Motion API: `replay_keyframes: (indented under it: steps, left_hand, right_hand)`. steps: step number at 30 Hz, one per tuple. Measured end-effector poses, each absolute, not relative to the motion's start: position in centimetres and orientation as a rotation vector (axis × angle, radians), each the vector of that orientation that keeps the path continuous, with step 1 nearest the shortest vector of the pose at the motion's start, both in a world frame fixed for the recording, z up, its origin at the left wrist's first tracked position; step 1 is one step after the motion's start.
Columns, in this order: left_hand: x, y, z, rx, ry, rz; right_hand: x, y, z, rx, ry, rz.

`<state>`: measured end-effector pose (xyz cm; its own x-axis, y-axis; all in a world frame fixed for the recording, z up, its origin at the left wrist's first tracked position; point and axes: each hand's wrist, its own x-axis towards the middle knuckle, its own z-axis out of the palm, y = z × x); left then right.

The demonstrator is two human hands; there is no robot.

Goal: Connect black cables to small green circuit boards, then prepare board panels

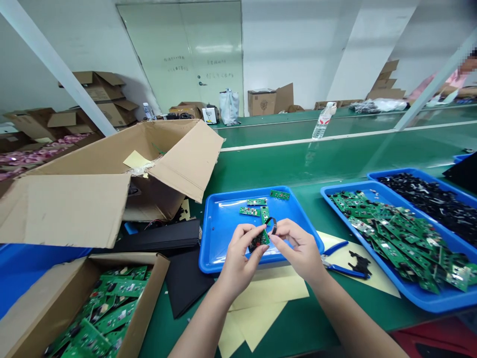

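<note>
My left hand is closed around a small green circuit board with dark parts on it, above the front of a blue tray. Fingers of my right hand pinch a thin black looped strip at the board's upper edge. Whether the strip is joined to the board I cannot tell. Behind my hands, several loose circuit boards lie in the tray. Right of my right hand, blue-handled pliers rest beside a black plastic piece.
At right stand a blue tray heaped with circuit boards and another tray of small black parts. A cardboard box of boards is front left, a large open carton behind it. A water bottle stands farther back.
</note>
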<state>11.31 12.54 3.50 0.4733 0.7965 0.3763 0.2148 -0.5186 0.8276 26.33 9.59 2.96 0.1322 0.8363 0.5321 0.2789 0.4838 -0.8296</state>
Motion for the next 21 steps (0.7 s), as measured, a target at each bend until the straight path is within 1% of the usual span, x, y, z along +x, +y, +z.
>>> replay_keyframes:
  steps: [5,9,11,14,17,19,21]
  left_hand:
    - [11.4,12.6,3.0,1.893,0.832,1.054]
    - [11.1,13.0,2.7,1.910,0.824,1.175]
    - [10.9,13.2,2.7,1.953,0.862,1.300]
    - [10.4,13.6,2.9,2.035,0.925,1.477]
    - [10.2,13.5,3.2,2.166,0.924,1.555]
    - [10.2,13.4,3.3,2.269,0.881,1.568]
    - [10.4,13.2,3.3,2.358,0.829,1.576]
  right_hand:
    - [26.3,9.7,2.9,-1.017,-1.524,0.460]
    - [26.3,9.4,3.4,-0.929,-1.624,0.491]
    - [26.5,9.1,3.8,-0.834,-1.735,0.587]
    - [27.0,8.8,4.2,-0.628,-1.869,0.902]
    - [27.4,9.0,3.7,-0.527,-1.620,1.175]
    - [27.3,9.3,3.2,-0.604,-1.366,1.201]
    - [27.0,9.6,2.9,-0.727,-1.264,1.185]
